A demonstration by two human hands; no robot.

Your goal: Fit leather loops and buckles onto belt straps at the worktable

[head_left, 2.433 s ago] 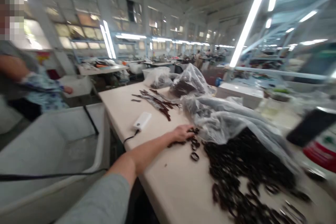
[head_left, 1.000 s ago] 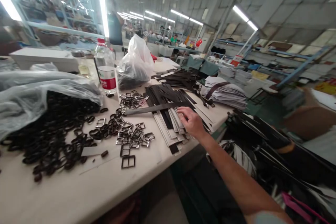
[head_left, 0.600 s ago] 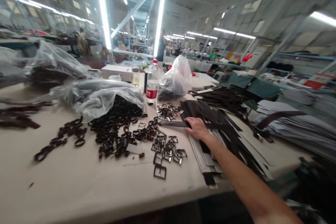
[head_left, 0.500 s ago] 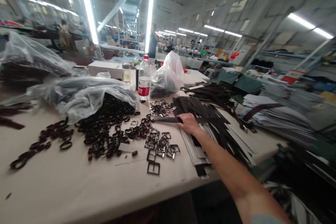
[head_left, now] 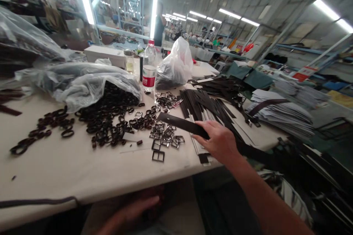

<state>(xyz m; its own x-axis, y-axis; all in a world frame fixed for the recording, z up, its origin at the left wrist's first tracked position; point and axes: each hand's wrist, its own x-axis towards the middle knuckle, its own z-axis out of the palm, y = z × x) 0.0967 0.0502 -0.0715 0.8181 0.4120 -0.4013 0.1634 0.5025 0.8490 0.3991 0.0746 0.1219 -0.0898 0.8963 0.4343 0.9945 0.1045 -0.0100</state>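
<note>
Right hand (head_left: 220, 142) closed around a dark strap (head_left: 182, 123), thumb on top and fingers curled beneath; the strap's free end points to the left of the hand and is lifted clear of the counter (head_left: 68, 169). Behind the hand, the strap's other end runs off the counter edge toward the lower right.

Left hand (head_left: 129, 214) low in the view, below the counter edge and in shadow, fingers stretched out and apart, holding nothing that can be made out.

Directly beyond the right hand, a stack of dark straps (head_left: 204, 104) lies fanned over pale strips. Just left of the right hand, a scatter of metal buckles (head_left: 162, 137) sits on the counter, one large buckle (head_left: 158, 155) nearest the edge. Further left, a heap of dark oval loops (head_left: 107, 114) spills from a clear plastic bag (head_left: 91, 86), with a looser trail of loops (head_left: 44, 130) well to the left.

Beyond the buckles stand a water bottle (head_left: 149, 67) with a red label and, just beside it to the right, a knotted white bag (head_left: 174, 66) of dark parts. A white box (head_left: 103, 54) lies behind the clear bag. Far right of the right hand, a pile of pale sheets (head_left: 284, 112) carries one strap across its top.
</note>
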